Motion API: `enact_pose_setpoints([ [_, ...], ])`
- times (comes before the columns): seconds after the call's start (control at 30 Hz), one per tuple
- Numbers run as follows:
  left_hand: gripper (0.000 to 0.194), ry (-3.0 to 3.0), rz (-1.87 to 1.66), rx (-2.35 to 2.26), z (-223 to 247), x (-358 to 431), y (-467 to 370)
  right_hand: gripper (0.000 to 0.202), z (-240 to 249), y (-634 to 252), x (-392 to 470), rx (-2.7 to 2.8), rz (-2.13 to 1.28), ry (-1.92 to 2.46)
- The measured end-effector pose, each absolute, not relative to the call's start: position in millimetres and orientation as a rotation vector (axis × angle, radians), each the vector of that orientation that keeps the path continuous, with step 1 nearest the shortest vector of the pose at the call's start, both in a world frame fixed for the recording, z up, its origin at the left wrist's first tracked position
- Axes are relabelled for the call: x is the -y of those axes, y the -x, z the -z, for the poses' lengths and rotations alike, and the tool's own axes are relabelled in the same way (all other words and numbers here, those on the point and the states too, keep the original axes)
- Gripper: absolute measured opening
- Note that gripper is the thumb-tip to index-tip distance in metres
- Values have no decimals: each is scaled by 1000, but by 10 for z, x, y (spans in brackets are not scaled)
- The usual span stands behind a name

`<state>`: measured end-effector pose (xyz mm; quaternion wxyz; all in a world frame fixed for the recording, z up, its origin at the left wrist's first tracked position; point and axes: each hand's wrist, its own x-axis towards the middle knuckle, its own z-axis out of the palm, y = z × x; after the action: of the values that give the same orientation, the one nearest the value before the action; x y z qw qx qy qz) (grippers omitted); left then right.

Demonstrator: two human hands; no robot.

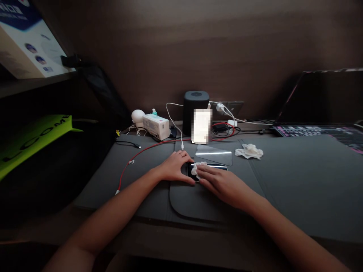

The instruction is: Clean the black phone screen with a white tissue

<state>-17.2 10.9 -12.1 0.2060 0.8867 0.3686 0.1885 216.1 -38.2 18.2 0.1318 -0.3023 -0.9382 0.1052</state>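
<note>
Head view: on a grey mat (pixel 297 185), a smartphone (pixel 217 166) apparently being wiped.
Lettering on the upper-left box (pixel 34 45) is too blurred to read; the green item (pixel 42 139) below it shows "LCOME" (perhaps a longer word's tail). The left hand (pixel 176 168), thumb and fingers parted, grips the smartphone's left end by its edges; the right hand (pixel 219 183), fingers close together, holds a crumpled tissue (pixel 195 170) against the glass. Light, even strokes would serve best, keeping skin off the screen.

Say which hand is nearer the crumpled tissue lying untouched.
Right. The right hand is below and left of the crumpled tissue in the picture; the left hand is farther left.
</note>
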Motion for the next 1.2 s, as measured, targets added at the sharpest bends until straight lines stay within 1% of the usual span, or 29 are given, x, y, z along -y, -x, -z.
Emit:
enact_pose_setpoints([
  [0.1, 58, -2494, -514, -1031, 124, -107, 172, 44, -140, -2098, 372, 2751, -265, 810],
  [0.17, 54, -2501, -519, -1030, 127, -102, 174, 42, -137, -2089, 363, 2792, -317, 736],
  [0.23, 60, -2485, -526, -1037, 131, -100, 175, 36, -143, -2125, 342, 2790, -358, 757],
  [0.33, 70, -2453, -507, -1049, 138, -106, 174, 33, -125, -2174, 309, 2706, -329, 871],
  [0.43, 62, -2474, -514, -1029, 142, -112, 172, 41, -97, -2135, 314, 2691, -324, 812],
  [0.5, 57, -2486, -537, -1019, 142, -112, 171, 41, -106, -2119, 324, 2741, -359, 736],
  [0.57, 61, -2470, -549, -1016, 140, -111, 174, 34, -135, -2166, 316, 2767, -372, 757],
  [0.67, 70, -2431, -539, -1014, 139, -117, 182, 31, -165, -2309, 279, 2723, -292, 938],
  [0.73, 71, -2419, -525, -1018, 140, -123, 185, 30, -168, -2363, 268, 2677, -214, 1026],
  [0.8, 69, -2417, -514, -1028, 141, -125, 186, 29, -173, -2362, 278, 2671, -204, 982],
  [0.93, 69, -2408, -512, -1059, 135, -116, 183, 34, -244, -2408, 262, 2725, -398, 753],
  [1.1, 68, -2416, -509, -1041, 132, -115, 185, 39, -341, -2721, 113, 2636, -567, 921],
  [1.2, 67, -2420, -514, -1028, 138, -121, 187, 36, -346, -2793, 77, 2631, -777, 865],
])
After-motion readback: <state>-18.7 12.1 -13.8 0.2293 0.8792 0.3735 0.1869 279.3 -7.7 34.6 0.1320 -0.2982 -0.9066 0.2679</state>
